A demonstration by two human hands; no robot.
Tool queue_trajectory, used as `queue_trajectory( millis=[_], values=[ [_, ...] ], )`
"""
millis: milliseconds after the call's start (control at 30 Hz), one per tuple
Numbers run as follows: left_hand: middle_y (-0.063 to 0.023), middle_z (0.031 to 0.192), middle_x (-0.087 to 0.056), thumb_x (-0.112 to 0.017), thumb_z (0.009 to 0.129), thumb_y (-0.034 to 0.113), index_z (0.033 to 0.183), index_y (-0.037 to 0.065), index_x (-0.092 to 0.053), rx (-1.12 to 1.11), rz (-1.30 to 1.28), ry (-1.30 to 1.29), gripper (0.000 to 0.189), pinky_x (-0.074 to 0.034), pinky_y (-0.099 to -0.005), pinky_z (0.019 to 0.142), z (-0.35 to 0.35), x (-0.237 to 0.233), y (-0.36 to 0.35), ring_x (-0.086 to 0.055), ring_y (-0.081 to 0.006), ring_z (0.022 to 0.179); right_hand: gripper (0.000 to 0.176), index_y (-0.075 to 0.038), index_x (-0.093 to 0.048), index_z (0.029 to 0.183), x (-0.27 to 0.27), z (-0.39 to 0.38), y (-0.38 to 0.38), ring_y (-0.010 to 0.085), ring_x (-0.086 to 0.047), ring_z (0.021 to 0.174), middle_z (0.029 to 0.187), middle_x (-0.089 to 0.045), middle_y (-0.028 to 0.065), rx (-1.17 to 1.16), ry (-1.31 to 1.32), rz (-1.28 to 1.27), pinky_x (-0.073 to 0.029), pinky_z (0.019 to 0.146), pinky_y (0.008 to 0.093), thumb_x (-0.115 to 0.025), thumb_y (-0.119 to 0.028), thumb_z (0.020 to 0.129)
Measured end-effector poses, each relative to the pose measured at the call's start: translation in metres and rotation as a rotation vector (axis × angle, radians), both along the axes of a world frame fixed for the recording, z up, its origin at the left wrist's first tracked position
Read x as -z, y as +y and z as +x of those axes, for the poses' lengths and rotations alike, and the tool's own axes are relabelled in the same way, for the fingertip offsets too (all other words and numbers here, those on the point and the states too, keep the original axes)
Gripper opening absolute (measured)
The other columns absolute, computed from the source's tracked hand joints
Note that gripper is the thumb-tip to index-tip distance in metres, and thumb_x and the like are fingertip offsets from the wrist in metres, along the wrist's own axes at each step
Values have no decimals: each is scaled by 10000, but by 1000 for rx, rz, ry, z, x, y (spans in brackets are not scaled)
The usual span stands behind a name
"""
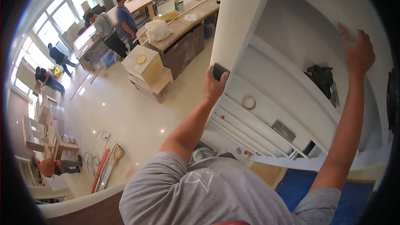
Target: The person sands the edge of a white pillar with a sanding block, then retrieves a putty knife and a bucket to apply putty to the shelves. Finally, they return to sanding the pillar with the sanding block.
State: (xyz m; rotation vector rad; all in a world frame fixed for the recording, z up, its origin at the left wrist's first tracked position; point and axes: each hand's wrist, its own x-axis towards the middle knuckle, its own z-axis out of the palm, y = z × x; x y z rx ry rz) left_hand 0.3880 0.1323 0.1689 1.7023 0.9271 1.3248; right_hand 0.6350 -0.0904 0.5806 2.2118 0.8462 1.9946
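Observation:
My left hand is closed around a dark sanding block, which lies against the edge of a tall white panel. The panel belongs to a curved white shelf unit. My right hand is raised at the unit's far right, with thumb and fingers apart and nothing visible in it. It appears to rest on the white outer face, though contact is hard to tell. Between my arms, the shelves carry a roll of tape, a black crumpled item and a grey rectangular plate.
Several people work at left, two of them beside a long table. A workbench bears a white plastic bag; a wooden box stands before it. Red tubes and a coiled cable lie on the shiny floor.

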Motion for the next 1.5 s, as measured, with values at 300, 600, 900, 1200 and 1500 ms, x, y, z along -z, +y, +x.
queue_trajectory(
  millis=[300,600,900,1200,1500],
  values=[
    [-264,1203,-546,-745,835,315,1312,-45,-427,-41,121,-37,677,-458,-438,950,5,-43,5,-558,-404,1107,771,-67,-709,1001,0,0,1,280,-701,850,942,-711,101,24,-11,-20,-551,689,400,-559,-787,771],
    [-273,1158,-552,-710,864,283,1320,-17,-404,-69,237,-108,626,-479,-469,863,10,-64,10,-580,-440,1017,762,-67,-713,991,-1,-6,2,277,-702,868,957,-716,98,72,6,-44,-552,689,398,-568,-781,770],
    [-252,1197,-559,-745,837,343,1335,-29,-429,-33,-83,141,698,-468,-446,925,-17,69,-4,-572,-397,1085,775,-82,-721,1003,0,0,-1,271,-704,876,967,-721,90,28,-20,-17,-554,692,387,-565,-799,753],
    [-264,1206,-557,-749,832,324,1345,-33,-423,-28,102,13,705,-465,-440,945,1,8,9,-563,-410,1105,787,-85,-725,989,-1,6,0,278,-711,823,930,-725,78,11,-55,-25,-554,650,384,-555,-814,745],
    [-255,1156,-572,-732,845,350,1294,-5,-464,6,-40,15,632,-476,-438,899,-4,14,-5,-575,-410,1056,768,-94,-731,990,0,3,0,252,-712,841,935,-728,76,80,-60,-46,-554,665,367,-557,-805,755]
  ],
)
